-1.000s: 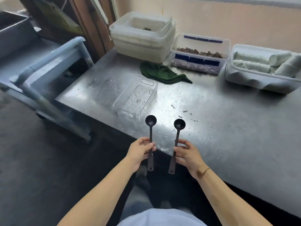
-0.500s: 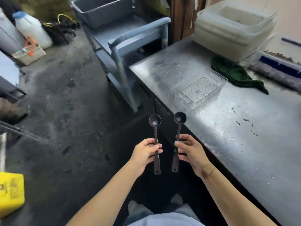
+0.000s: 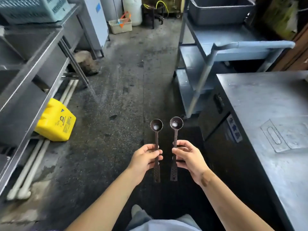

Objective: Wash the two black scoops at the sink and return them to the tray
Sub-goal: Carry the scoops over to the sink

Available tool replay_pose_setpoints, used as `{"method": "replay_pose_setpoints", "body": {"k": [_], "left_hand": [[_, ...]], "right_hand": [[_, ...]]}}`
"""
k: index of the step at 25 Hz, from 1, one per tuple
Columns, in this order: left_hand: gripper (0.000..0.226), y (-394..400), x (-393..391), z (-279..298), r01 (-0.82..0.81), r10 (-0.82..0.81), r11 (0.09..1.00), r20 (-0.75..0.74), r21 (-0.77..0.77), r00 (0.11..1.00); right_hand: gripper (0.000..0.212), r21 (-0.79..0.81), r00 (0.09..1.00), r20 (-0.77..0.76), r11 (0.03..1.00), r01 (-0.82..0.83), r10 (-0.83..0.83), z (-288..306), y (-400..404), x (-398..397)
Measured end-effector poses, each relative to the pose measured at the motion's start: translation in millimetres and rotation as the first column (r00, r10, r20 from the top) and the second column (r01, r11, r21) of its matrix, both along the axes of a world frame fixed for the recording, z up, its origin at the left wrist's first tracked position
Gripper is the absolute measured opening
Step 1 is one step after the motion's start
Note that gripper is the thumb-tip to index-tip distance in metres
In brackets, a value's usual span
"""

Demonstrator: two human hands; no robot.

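My left hand pinches the mid-handle of the left scoop, fingers curled around the shaft; my right hand grips the right scoop the same way. Both scoops stand upright at centre frame, bowls up, side by side and apart, held over the floor. Each bowl shows a small bright spot, glare or a droplet; I cannot tell which. Judged as light, rigid plastic; the textured, perforated handles should give a secure hold when wet, so mid-handle is the correct grip point. The clear tray rests on the steel counter at right of frame. A grey cart stands at upper right. Steel shelving runs along the left edge, with a yellow jug beneath it. The floor appears wet, so footing needs care.
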State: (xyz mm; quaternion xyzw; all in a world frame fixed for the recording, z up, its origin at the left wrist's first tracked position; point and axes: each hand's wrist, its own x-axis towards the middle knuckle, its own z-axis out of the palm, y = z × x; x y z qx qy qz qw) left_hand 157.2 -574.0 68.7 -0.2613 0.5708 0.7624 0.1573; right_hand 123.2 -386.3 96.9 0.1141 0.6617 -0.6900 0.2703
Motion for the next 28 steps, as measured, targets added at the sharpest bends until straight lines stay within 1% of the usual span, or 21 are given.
{"method": "replay_pose_setpoints", "body": {"k": [3,6,12,17,21,25,28], "left_hand": [[0.019,-57.5,23.9,2.8,-0.112,0.112,0.994,0.001,0.015,0.994],[0.018,-118.0,51.7,8.8,-0.256,0.256,0.966,-0.013,0.029,0.966],[0.018,-202.5,101.0,14.2,-0.506,0.506,0.862,-0.005,0.022,0.863],[0.019,-252.6,125.7,15.3,-0.665,0.665,0.747,0.007,0.026,0.747],[0.018,-285.5,136.1,16.6,-0.732,0.733,0.68,-0.001,0.034,0.681],[0.018,-330.1,135.4,17.2,-0.821,0.821,0.571,0.008,0.004,0.571],[0.018,-361.8,130.4,20.2,-0.87,0.87,0.493,0.003,0.001,0.493]], "right_hand": [[0.022,-0.006,0.992,0.009,0.992,-0.125,0.125,3.5,-68.3,2.0],[0.024,-0.01,0.965,0.012,0.965,-0.262,0.262,4.9,-140.8,8.5],[0.023,-0.017,0.884,0.017,0.884,-0.468,0.468,6.7,-250.6,27.6],[0.019,-0.023,0.779,0.046,0.781,-0.625,0.625,9.7,-326.5,39.8],[0.019,-0.037,0.704,0.074,0.707,-0.706,0.706,8.9,-378.9,39.3],[0.022,-0.061,0.577,0.074,0.581,-0.812,0.814,3.3,-445.6,22.3],[0.018,-0.071,0.487,0.062,0.491,-0.868,0.871,2.0,-495.5,5.7]]}}
